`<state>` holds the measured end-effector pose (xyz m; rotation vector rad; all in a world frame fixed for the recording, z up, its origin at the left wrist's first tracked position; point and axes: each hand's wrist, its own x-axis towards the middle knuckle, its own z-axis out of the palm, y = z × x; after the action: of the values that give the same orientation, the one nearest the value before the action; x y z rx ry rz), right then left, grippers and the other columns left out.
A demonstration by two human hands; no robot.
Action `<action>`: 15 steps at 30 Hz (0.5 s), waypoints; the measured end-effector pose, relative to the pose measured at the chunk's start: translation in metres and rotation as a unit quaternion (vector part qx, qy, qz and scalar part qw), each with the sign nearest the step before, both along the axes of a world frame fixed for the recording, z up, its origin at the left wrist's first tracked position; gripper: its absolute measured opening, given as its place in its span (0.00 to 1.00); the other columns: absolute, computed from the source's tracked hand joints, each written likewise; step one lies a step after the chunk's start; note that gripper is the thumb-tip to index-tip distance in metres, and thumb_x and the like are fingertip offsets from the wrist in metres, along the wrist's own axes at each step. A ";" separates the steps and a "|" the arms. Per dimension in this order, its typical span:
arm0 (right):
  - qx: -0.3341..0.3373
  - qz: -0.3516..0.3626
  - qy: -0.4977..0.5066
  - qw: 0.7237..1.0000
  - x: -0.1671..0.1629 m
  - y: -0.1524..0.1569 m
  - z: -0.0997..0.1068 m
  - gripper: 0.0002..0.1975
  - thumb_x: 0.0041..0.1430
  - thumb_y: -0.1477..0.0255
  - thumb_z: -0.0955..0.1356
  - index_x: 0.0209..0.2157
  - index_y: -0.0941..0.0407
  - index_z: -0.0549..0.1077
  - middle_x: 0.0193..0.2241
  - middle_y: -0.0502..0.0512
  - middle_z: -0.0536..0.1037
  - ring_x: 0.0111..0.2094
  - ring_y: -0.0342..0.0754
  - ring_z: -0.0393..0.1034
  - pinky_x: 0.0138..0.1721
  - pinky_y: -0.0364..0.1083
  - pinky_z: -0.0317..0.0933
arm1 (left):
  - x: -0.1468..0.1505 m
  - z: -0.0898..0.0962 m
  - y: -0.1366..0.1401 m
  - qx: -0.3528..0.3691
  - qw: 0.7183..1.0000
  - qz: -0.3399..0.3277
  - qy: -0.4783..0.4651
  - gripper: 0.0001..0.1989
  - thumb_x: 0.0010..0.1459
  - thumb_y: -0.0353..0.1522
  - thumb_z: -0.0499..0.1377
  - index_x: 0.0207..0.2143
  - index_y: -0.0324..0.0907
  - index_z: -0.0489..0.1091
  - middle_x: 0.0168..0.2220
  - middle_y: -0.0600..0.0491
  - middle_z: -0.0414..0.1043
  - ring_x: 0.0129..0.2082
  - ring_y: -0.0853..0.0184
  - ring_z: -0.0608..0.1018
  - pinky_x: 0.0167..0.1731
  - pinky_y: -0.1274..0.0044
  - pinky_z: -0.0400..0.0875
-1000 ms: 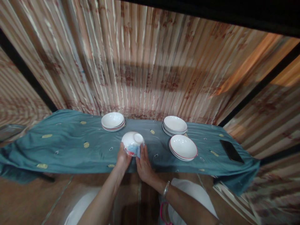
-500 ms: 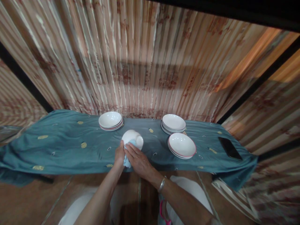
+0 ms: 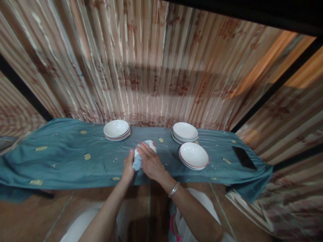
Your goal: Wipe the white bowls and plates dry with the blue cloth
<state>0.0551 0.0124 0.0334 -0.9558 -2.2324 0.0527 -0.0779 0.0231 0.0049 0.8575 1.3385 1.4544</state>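
Note:
A white bowl with a bit of red pattern is held up over the near half of the table, mostly covered by fingers and cloth. My left hand is closed on the bowl's left side, its thumb pointing up. My right hand, with a silver bangle at the wrist, lies over the bowl and presses a light blue cloth against it. Part of the cloth hangs down between the two hands.
A bowl stack stands at the back left. To the right are another bowl stack and a nearer stack of red-rimmed bowls. A black phone lies at the right end of the green tablecloth. Curtains hang behind.
The bowl has been turned in my hands: its foot ring faced right before, and now a red-patterned part shows. My right hand has slid up over it with the cloth.

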 end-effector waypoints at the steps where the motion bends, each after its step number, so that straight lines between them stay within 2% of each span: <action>1: -0.014 -0.004 0.013 1.000 0.002 0.003 0.002 0.25 0.65 0.79 0.58 0.63 0.64 0.61 0.64 0.67 0.63 0.69 0.53 0.48 0.68 0.58 0.51 | 0.001 0.000 0.001 0.008 1.000 -0.005 -0.003 0.27 0.42 0.57 0.62 0.18 0.40 0.69 0.17 0.56 0.65 0.20 0.70 0.65 0.23 0.76 0.60; 4: -0.056 -0.015 0.060 0.997 0.010 0.015 0.005 0.26 0.64 0.77 0.58 0.63 0.64 0.62 0.63 0.67 0.64 0.68 0.52 0.51 0.68 0.59 0.49 | 0.004 0.001 0.001 0.031 0.999 -0.014 -0.028 0.24 0.41 0.52 0.65 0.21 0.39 0.73 0.20 0.54 0.69 0.22 0.69 0.67 0.26 0.75 0.63; 7: -0.095 -0.027 0.132 0.986 0.016 0.030 0.001 0.24 0.64 0.75 0.57 0.60 0.62 0.66 0.61 0.64 0.68 0.65 0.51 0.57 0.67 0.55 0.50 | 0.005 0.001 0.001 0.029 0.998 -0.011 -0.056 0.22 0.40 0.49 0.66 0.22 0.37 0.75 0.20 0.53 0.71 0.22 0.68 0.69 0.26 0.76 0.65; 9: -0.151 -0.049 0.205 0.966 0.019 0.041 -0.003 0.23 0.64 0.74 0.57 0.57 0.59 0.69 0.57 0.60 0.73 0.60 0.50 0.65 0.64 0.52 0.56 | 0.004 0.001 0.001 0.011 0.998 0.000 -0.065 0.22 0.41 0.48 0.67 0.21 0.36 0.75 0.19 0.51 0.72 0.22 0.67 0.70 0.26 0.76 0.65; 11: -0.219 -0.081 0.276 0.932 0.021 0.051 -0.009 0.22 0.63 0.74 0.57 0.54 0.58 0.73 0.51 0.58 0.78 0.53 0.49 0.71 0.59 0.50 0.63 | 0.003 0.000 0.001 0.002 0.997 0.011 -0.073 0.21 0.42 0.47 0.67 0.22 0.36 0.76 0.20 0.50 0.74 0.23 0.65 0.73 0.26 0.76 0.66; 13: -0.251 -0.102 0.311 0.911 0.023 0.060 -0.016 0.21 0.63 0.73 0.57 0.52 0.57 0.75 0.46 0.57 0.80 0.50 0.49 0.73 0.56 0.49 0.64 | 0.002 -0.002 0.002 -0.002 0.996 0.022 -0.082 0.21 0.44 0.47 0.67 0.24 0.36 0.77 0.22 0.49 0.76 0.25 0.63 0.75 0.27 0.76 0.68; 15: -0.260 -0.112 0.324 0.903 0.024 0.066 -0.023 0.20 0.62 0.73 0.57 0.49 0.57 0.76 0.44 0.56 0.81 0.51 0.48 0.72 0.57 0.49 0.63 | 0.001 -0.004 0.004 -0.006 0.995 0.030 -0.092 0.21 0.44 0.47 0.67 0.26 0.35 0.78 0.22 0.49 0.77 0.26 0.63 0.76 0.28 0.76 0.69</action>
<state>0.0789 0.0785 0.0103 -1.2417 -1.4936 0.7800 -0.0772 0.0266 0.0012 0.6625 1.2434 1.5309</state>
